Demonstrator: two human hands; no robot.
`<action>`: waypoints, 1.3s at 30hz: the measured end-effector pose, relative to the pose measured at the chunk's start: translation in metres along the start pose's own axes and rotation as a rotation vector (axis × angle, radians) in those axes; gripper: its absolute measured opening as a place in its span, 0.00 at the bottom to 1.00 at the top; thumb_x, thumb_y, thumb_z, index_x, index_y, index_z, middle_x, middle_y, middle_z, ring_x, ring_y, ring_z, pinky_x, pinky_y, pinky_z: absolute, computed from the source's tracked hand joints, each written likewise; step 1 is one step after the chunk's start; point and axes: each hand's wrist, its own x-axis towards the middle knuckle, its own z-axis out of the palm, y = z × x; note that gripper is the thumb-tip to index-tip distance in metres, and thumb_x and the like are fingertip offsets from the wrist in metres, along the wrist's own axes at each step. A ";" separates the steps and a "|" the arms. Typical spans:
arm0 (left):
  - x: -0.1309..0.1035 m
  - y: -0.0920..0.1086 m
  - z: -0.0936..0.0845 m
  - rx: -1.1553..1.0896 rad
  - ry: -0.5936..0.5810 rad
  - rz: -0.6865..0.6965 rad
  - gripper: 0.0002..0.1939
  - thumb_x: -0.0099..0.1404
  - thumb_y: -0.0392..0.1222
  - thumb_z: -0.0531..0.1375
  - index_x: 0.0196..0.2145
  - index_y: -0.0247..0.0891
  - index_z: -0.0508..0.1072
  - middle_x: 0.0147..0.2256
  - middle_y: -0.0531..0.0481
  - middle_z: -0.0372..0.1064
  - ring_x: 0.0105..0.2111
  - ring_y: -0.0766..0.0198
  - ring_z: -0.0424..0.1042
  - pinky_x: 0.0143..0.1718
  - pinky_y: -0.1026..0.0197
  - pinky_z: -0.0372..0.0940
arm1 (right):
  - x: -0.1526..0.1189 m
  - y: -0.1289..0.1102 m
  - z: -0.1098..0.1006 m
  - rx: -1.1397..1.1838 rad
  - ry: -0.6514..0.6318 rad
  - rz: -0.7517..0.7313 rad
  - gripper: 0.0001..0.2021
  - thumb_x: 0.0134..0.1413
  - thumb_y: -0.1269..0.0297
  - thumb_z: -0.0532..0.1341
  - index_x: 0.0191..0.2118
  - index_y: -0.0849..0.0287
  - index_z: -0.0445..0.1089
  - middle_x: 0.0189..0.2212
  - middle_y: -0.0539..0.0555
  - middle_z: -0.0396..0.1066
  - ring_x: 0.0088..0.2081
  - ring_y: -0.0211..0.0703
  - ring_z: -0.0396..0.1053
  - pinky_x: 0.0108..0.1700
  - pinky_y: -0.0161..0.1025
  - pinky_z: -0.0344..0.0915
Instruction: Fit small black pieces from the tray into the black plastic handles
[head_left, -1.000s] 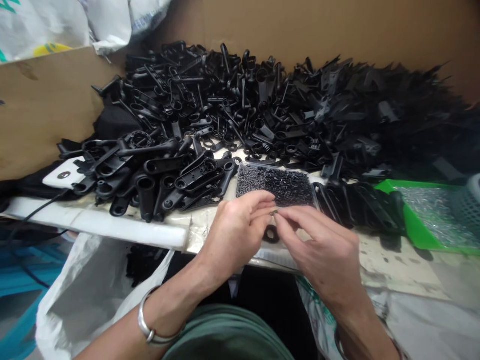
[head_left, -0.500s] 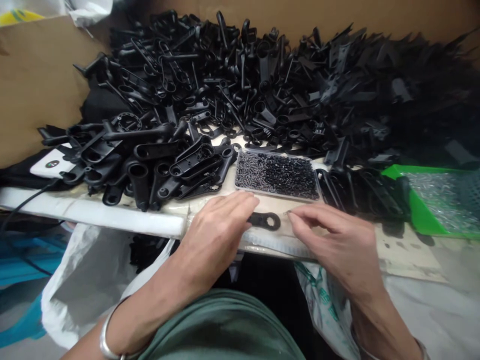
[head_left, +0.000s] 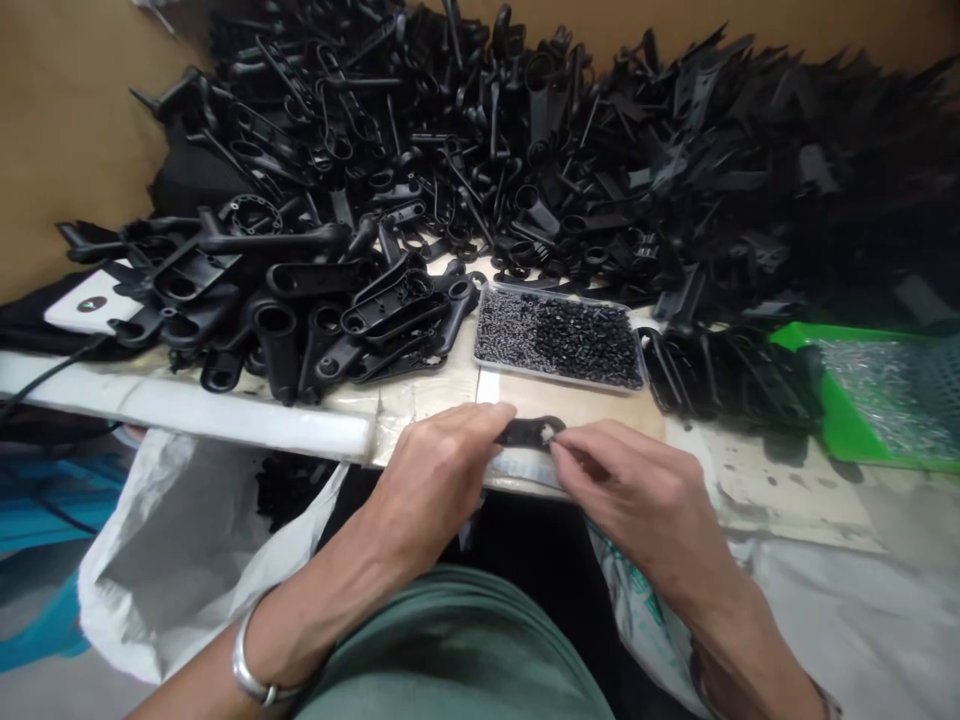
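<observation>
A flat black plastic part point(head_left: 527, 432) with a ring-shaped end lies near the table's front edge. My left hand point(head_left: 442, 460) is closed on its left end, fingers pressed together over it. At the ring end, the fingertips of my right hand point(head_left: 630, 480) are pinched together and touch or nearly touch the ring; what they hold, if anything, is too small to make out. Just behind the part stands a clear tray point(head_left: 559, 338) of small metal and black pieces.
Black plastic parts point(head_left: 390, 310) are heaped behind and to the left, up to a cardboard wall point(head_left: 67, 130). Further right are a row of black parts point(head_left: 720, 375) and a green bin point(head_left: 862, 425) of clear pieces. A white bag point(head_left: 180, 560) hangs open at the lower left.
My right hand has moved left, from beside the black part to its ring end. My left hand stays on the part. The camera view has shifted slightly.
</observation>
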 end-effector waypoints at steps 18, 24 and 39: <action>0.001 -0.003 0.002 -0.073 -0.030 -0.050 0.13 0.62 0.28 0.56 0.41 0.39 0.72 0.39 0.47 0.75 0.39 0.57 0.74 0.41 0.58 0.67 | 0.012 -0.020 -0.001 -0.342 -0.215 -0.045 0.09 0.57 0.70 0.57 0.25 0.57 0.62 0.21 0.49 0.63 0.23 0.41 0.63 0.26 0.40 0.51; 0.003 -0.005 0.002 -0.157 -0.069 0.044 0.13 0.65 0.26 0.53 0.43 0.37 0.72 0.40 0.50 0.73 0.38 0.63 0.71 0.43 0.60 0.66 | 0.024 -0.013 -0.009 -0.042 -0.397 0.221 0.10 0.58 0.69 0.56 0.27 0.57 0.68 0.24 0.47 0.70 0.26 0.36 0.67 0.31 0.35 0.56; 0.003 -0.014 0.010 -0.080 -0.146 0.216 0.16 0.70 0.28 0.46 0.40 0.34 0.73 0.45 0.46 0.67 0.37 0.62 0.61 0.40 0.58 0.62 | 0.032 -0.019 -0.007 -0.274 -0.465 0.151 0.13 0.60 0.69 0.54 0.24 0.57 0.60 0.18 0.46 0.62 0.21 0.36 0.61 0.27 0.37 0.50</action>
